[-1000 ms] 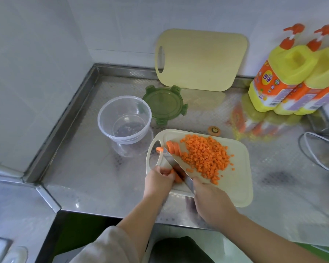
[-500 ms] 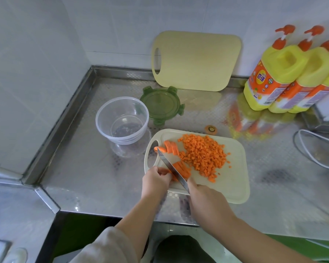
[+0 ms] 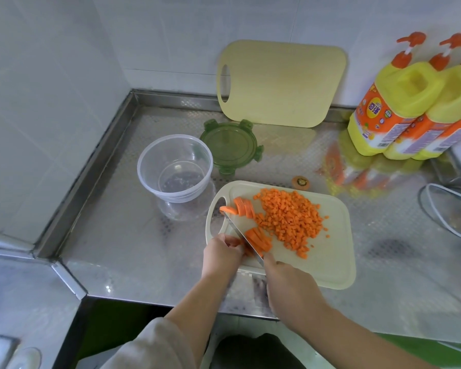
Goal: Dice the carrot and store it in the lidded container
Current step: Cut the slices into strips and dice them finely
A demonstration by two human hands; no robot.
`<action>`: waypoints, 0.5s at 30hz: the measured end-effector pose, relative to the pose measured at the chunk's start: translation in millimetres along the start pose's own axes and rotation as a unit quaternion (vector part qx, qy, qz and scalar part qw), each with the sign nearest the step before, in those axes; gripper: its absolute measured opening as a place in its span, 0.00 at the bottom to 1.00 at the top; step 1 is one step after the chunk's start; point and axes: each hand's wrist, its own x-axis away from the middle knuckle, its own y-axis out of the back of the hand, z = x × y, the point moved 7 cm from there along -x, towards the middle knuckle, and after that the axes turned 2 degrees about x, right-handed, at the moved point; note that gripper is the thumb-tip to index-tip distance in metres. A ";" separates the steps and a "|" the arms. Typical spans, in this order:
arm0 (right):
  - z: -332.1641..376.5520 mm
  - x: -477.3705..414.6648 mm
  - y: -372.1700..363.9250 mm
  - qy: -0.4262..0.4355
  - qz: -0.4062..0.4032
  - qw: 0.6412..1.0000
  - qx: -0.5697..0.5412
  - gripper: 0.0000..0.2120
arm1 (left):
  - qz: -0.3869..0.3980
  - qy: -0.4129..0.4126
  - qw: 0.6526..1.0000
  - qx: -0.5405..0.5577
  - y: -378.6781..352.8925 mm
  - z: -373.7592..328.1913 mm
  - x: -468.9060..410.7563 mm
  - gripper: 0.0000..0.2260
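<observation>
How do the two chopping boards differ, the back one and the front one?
The back board stands on edge, leaning on the wall; the front board lies flat on the steel counter. The back board is bare; the front board carries diced carrot. The back board is yellower, the front board paler cream. Both are rounded rectangles with an oval handle hole on the left.

One head-worn wide-angle view looks forward and steeply down over the bench (image 3: 117,235). It sits close above the left hand (image 3: 221,251) and right hand (image 3: 290,283) and faces the corner wall (image 3: 51,75). The bowed edges are probably lens distortion.
</observation>
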 end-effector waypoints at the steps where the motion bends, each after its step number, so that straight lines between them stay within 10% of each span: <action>1: -0.3 -1.7 -1.8 0.002 -0.001 1.000 0.001 0.17 | 0.000 0.000 1.000 -0.002 0.2 -0.2 -0.3 0.05; 15: -13.3 -3.1 13.8 0.008 0.022 0.998 -0.052 0.04 | -0.003 -0.011 1.000 -0.004 1.5 -6.9 7.5 0.03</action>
